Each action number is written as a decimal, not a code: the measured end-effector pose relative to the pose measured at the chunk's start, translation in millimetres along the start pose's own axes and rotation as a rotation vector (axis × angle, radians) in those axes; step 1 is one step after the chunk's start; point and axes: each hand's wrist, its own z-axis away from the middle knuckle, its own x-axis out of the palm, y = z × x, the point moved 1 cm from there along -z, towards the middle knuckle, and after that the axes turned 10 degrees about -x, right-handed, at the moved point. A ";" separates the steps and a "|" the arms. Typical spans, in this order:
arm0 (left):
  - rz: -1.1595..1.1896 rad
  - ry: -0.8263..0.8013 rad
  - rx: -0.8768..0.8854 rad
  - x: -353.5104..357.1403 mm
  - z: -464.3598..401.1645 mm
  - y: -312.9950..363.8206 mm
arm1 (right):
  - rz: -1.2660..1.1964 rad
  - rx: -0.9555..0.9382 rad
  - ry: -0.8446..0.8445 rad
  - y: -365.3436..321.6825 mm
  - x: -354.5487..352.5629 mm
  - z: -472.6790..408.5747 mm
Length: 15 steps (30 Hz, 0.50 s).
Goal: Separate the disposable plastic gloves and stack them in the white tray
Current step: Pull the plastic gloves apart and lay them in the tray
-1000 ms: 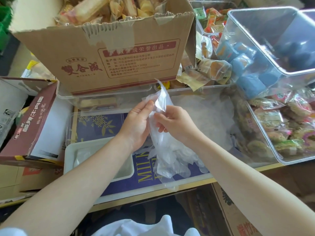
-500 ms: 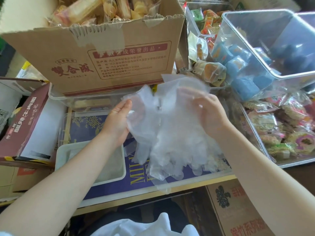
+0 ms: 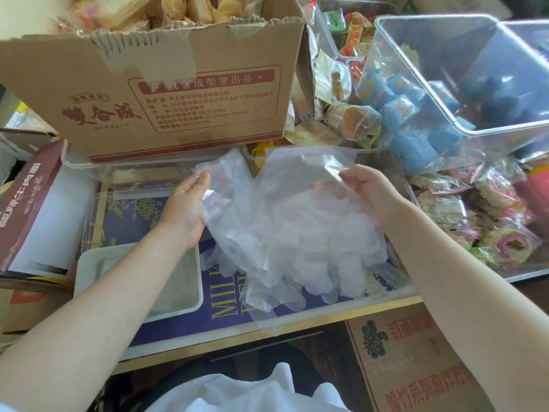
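Note:
A clump of thin clear plastic gloves [image 3: 285,230] hangs spread between my hands above a clear bin. My left hand [image 3: 187,209] holds the cuff of one glove at the clump's left side, thumb up by the edge. My right hand [image 3: 367,193] pinches the cuff of the other gloves at the upper right. The glove fingers dangle down toward the bin's front wall. The white tray [image 3: 89,263] lies at the lower left, under my left forearm, with pale film in it.
A big cardboard box [image 3: 154,93] of wrapped snacks stands behind the hands. Clear bins [image 3: 463,93] with blue packets and wrapped cakes fill the right. A dark red box [image 3: 26,200] lies at the left. Another carton [image 3: 416,361] sits below the table edge.
My hands moved apart, the left going left and the right going right. The bunched gloves opened out into a wide sheet between them, with one glove peeling off at the left.

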 end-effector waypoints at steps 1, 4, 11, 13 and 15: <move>-0.002 0.002 0.005 1.4 0.5 0.3 | 0.035 0.001 -0.005 0.1 -3.9 -2.5; -0.010 -0.003 0.020 3.0 1.6 1.9 | 0.125 0.002 0.111 0.2 -11.1 -9.3; -0.087 0.029 0.044 1.8 7.4 1.0 | 0.586 -0.032 0.425 40.0 -46.7 -29.5; -0.106 0.042 0.050 2.1 9.7 -0.4 | 0.555 -0.018 0.494 57.5 -57.8 -36.8; -0.116 0.062 0.045 2.8 11.1 -4.9 | 0.478 -0.028 0.534 72.8 -64.9 -45.5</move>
